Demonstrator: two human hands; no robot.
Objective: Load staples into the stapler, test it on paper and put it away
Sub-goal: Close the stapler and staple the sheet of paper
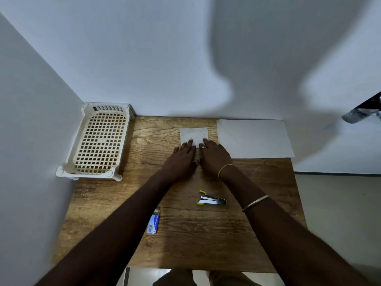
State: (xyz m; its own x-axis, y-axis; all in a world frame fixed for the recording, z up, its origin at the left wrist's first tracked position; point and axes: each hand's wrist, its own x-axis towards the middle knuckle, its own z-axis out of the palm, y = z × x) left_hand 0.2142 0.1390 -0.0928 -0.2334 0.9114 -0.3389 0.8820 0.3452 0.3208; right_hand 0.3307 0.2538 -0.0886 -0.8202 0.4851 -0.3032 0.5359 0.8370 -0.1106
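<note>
A small square piece of white paper lies flat on the wooden table near the back wall. My left hand and my right hand rest side by side, palms down, with their fingertips on the paper's near edge. Neither hand grips anything. The stapler, silver with yellow tips, lies opened up on the table closer to me, between my forearms. A small blue and white staple box lies to the stapler's left, beside my left forearm.
A cream plastic basket with a lattice floor stands in the table's back left corner against the walls. A larger white sheet lies at the back right. The right table edge drops to a tiled floor.
</note>
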